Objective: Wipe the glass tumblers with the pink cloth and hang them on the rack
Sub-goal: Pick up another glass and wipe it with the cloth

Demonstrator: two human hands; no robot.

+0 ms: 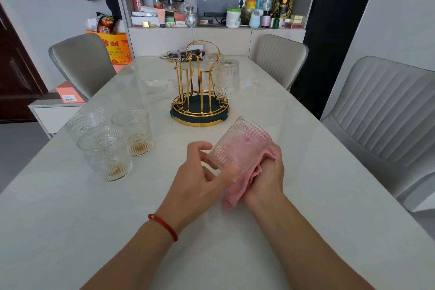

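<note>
A ribbed glass tumbler (237,142) is held tilted above the white table, its base toward me. My left hand (200,181) grips its base with curled fingers and thumb. My right hand (266,179) holds the pink cloth (242,183), which is pushed up inside the tumbler and trails below it. The gold wire rack (200,92) on a dark round base stands in the middle of the table. Two tumblers (227,77) hang upside down on its right side. Three more tumblers (106,148) stand upright at the left.
Grey padded chairs (386,110) surround the marble table (306,195). Keys and a small dark packet (186,55) lie at the far edge behind the rack. A cluttered shelf (211,14) with bottles and boxes fills the back wall.
</note>
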